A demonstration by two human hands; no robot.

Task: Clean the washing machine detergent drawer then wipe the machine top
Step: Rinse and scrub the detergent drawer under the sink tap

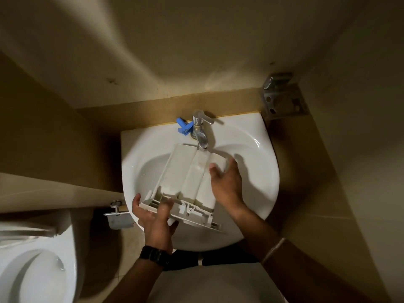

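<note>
A white plastic detergent drawer [185,173] lies tilted over the white sink [258,171], its far end under the chrome tap [200,132]. My left hand [156,221] grips the drawer's front panel at the near left corner. My right hand [226,182] rests flat on the drawer's right compartment, fingers spread toward the far end. I cannot tell whether water is running from the spout onto the drawer.
A blue plastic piece [183,126] lies on the sink rim left of the tap. A toilet [32,265] stands at the lower left, with a metal paper holder [118,217] beside the sink. A metal bracket [282,97] sits in the right wall corner.
</note>
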